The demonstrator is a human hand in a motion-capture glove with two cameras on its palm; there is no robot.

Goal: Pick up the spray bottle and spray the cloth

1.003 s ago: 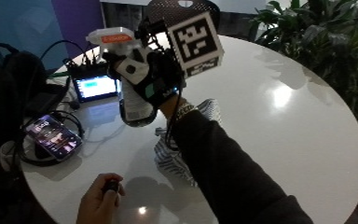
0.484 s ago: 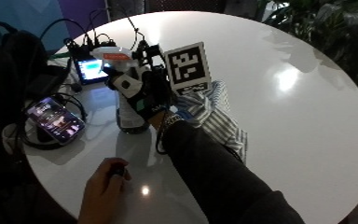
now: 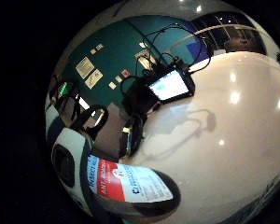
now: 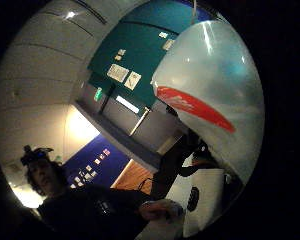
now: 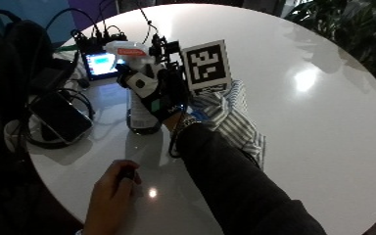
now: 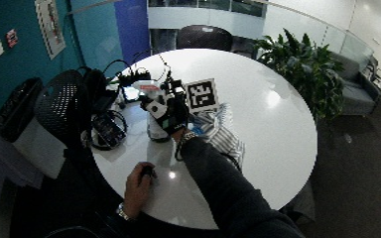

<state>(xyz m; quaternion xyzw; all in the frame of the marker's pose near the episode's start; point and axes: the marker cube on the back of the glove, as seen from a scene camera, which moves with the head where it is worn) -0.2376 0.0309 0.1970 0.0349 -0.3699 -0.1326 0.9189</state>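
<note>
- Left of the spray bottle (image 5: pixel 139 105), at the worktop (image 5: pixel 318 122) edge, lie a phone (image 5: pixel 61 117) and a tangle of cables (image 5: pixel 25 134), with a small lit screen (image 5: pixel 103 63) just behind the bottle. The nozzle appears to face that way, so a squeeze now would likely wet the electronics rather than the cloth.
- The spray bottle itself stands on the worktop, or sits very close to it — the outside view cannot settle whether its base touches. The gloved right hand (image 5: pixel 158 95) is wrapped around its upper body and neck, fingers curled round it. The little finger side palm view shows the label close against the palm. If the grasp sits too high toward the white head, the bottle may swing or tip as it is lifted, and could knock the phone.
- Whether a finger rests on the trigger is hidden, so an accidental spray during the lift cannot be ruled out.
- Right of the bottle, just beside it, the striped cloth (image 5: pixel 237 120) lies crumpled, partly under the person's sleeve (image 5: pixel 227 171). The arm covers part of it — mist aimed there could land on the sleeve unless the bottle is turned and raised first.
- In front of the bottle, the bare left hand (image 5: pixel 113 191) rests on the worktop, fingers loosely curled over a small dark object; it does not hold the cloth down, so the cloth may shift.
</note>
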